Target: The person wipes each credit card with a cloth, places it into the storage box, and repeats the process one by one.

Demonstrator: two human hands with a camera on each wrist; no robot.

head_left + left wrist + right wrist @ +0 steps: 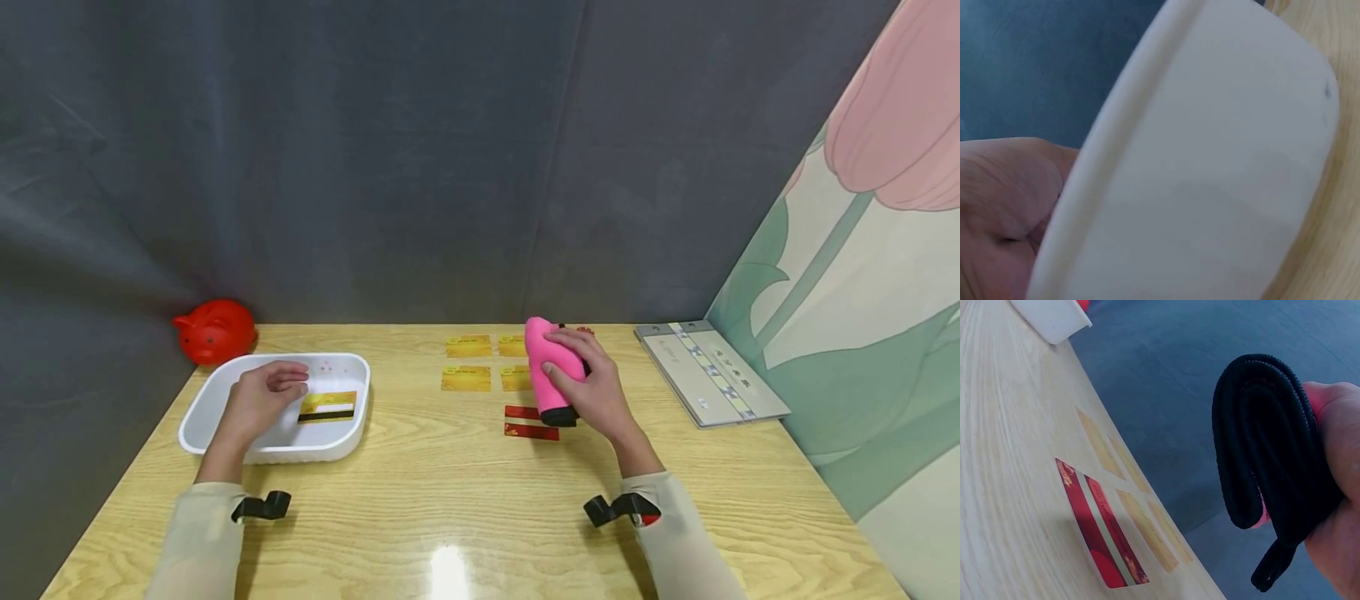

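My right hand (588, 379) grips a folded pink cloth (551, 375) with black edging above the table. Its folded black edge (1260, 437) and a small hanging loop (1272, 565) face the right wrist camera. My left hand (262, 400) is over a white plastic tray (197, 417), fingers loosely curled, with nothing visible in them. Beside those fingers, inside the tray, lies a gold card (328, 407) with a black stripe. In the left wrist view the tray's side wall (1197, 162) hides the fingers. A red card (1085, 512) with a pale stripe lies near the cloth.
Several gold cards (466, 378) lie in rows at the back, partly behind the cloth. A red piggy bank (217, 332) stands behind the tray. At the right rests a grey bound album (708, 373), and a dark curtain (375, 167) hangs along the table's back edge.
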